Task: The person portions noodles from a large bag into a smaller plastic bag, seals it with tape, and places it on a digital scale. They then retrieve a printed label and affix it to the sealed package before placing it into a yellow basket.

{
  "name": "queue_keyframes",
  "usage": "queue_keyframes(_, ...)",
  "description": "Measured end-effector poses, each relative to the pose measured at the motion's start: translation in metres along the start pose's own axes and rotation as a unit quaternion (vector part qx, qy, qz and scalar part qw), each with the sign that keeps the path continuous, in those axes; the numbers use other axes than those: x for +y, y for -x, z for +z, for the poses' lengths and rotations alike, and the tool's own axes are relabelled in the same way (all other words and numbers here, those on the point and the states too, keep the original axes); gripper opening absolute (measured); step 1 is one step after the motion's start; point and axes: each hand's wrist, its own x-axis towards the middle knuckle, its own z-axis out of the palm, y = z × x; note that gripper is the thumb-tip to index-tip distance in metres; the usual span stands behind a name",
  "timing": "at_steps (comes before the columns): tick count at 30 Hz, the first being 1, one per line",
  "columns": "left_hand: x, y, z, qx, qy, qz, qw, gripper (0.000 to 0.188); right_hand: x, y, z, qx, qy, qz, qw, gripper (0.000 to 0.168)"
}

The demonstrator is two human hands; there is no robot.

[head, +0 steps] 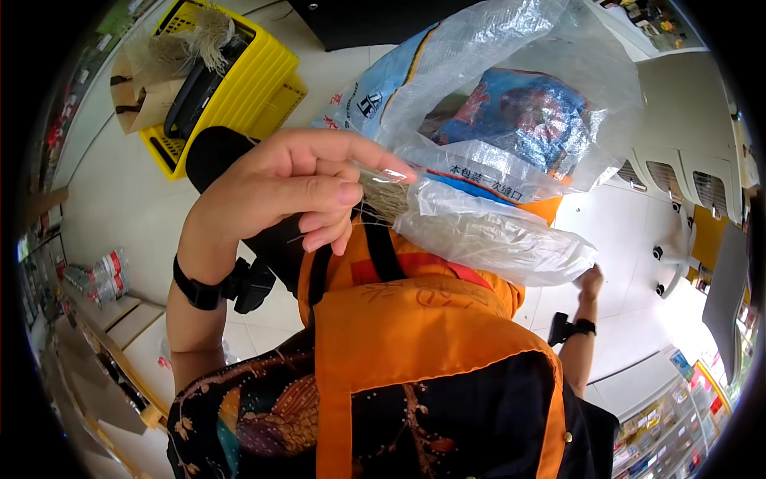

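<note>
A pale strand bundle (pixel 386 200), dry and fibrous, lies across my lap. Clear plastic film (pixel 392 175) covers its left end, and a whitish translucent plastic bag (pixel 497 245) wraps the rest. My left hand (pixel 305 188) is at the bundle's left end, the film between its thumb and fingers, the index finger stretched along it. Loose strands show below the fingertips. At the bag's far right end, my right hand (pixel 589 281) grips the plastic; its fingers are partly hidden. Beyond the bundle stands a large woven plastic sack (pixel 383 90), its mouth wide, with a blue printed packet (pixel 514 120) inside.
Stacked yellow plastic baskets (pixel 257 78) at upper left hold a black item, a brown paper bag (pixel 152 96) and another strand bundle (pixel 212 39). Bottles (pixel 111 272) stand at left. A wheeled chair base (pixel 676 257) and white cabinets (pixel 688 132) are at right. An orange apron (pixel 419 335) covers my lap.
</note>
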Motion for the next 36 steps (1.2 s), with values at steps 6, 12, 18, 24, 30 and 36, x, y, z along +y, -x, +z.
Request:
queue_keyframes(6, 0.016, -0.008, 0.018, 0.001, -0.006, -0.021, 1.0, 0.038, 0.024, 0.025, 0.056, -0.064, -0.171, 0.092, 0.979, 0.035)
queue_keyframes(12, 0.033, -0.01, 0.034, 0.025, 0.029, -0.034, 0.999, 0.04, 0.016, 0.003, -0.011, 0.037, -0.293, 0.04, 0.955, 0.039)
queue_keyframes(18, 0.033, -0.003, 0.037, 0.01, 0.074, -0.037, 0.997, 0.042, -0.296, 0.152, -0.088, 0.112, -0.168, -0.39, 0.898, 0.035)
queue_keyframes(24, 0.032, -0.001, 0.047, 0.005, 0.089, -0.025, 0.996, 0.041, -0.393, 0.26, 0.051, -0.208, -0.074, -0.608, 0.763, 0.071)
queue_keyframes(30, 0.038, 0.005, 0.048, -0.021, 0.097, -0.027, 0.995, 0.042, -0.395, 0.257, 0.088, -0.236, -0.098, -0.631, 0.733, 0.038)
queue_keyframes(36, 0.036, 0.002, 0.048, 0.0, 0.133, -0.012, 0.991, 0.035, -0.384, 0.262, 0.084, -0.275, -0.109, -0.56, 0.774, 0.016)
